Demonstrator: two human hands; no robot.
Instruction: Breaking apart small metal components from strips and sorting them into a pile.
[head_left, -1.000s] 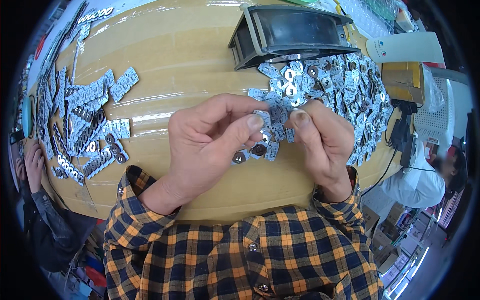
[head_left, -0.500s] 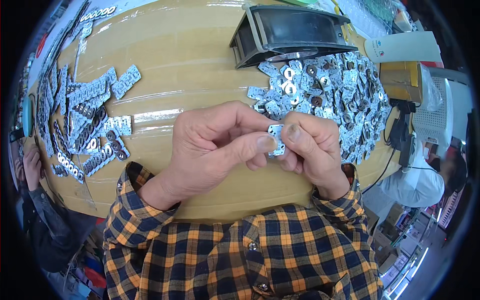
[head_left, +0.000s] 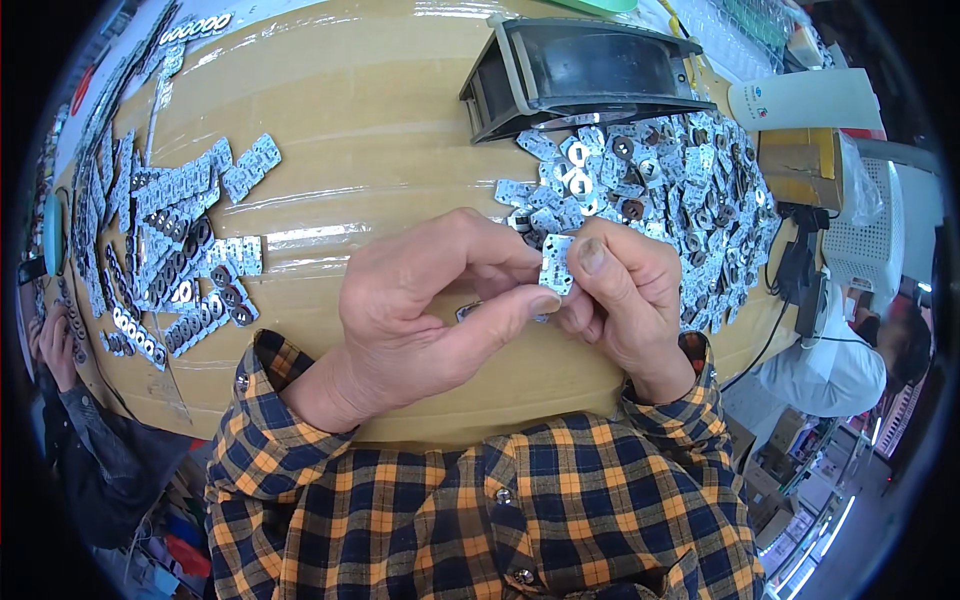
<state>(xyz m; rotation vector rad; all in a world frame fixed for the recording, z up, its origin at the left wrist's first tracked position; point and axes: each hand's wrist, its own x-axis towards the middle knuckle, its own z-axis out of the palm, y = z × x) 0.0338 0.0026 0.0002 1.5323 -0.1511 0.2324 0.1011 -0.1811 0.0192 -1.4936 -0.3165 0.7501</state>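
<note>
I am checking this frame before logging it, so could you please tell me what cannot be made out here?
- Head view: most of the small plate, covered by fingers of both hands.
- Head view: the dark bit on the table under the left hand, too hidden to identify.
- Head view: inside of the black tray, seen edge-on.
- Head view: single parts in the right pile, too small.

Your left hand (head_left: 420, 310) and right hand (head_left: 625, 295) meet over the near edge of the table (head_left: 380, 130), with a small plate (head_left: 556, 265) between them. A loose heap of plates (head_left: 680, 190) lies behind your right hand. Behind that heap sits a fan (head_left: 590, 75). Rows of plates (head_left: 160, 250) lie far to your left.
</note>
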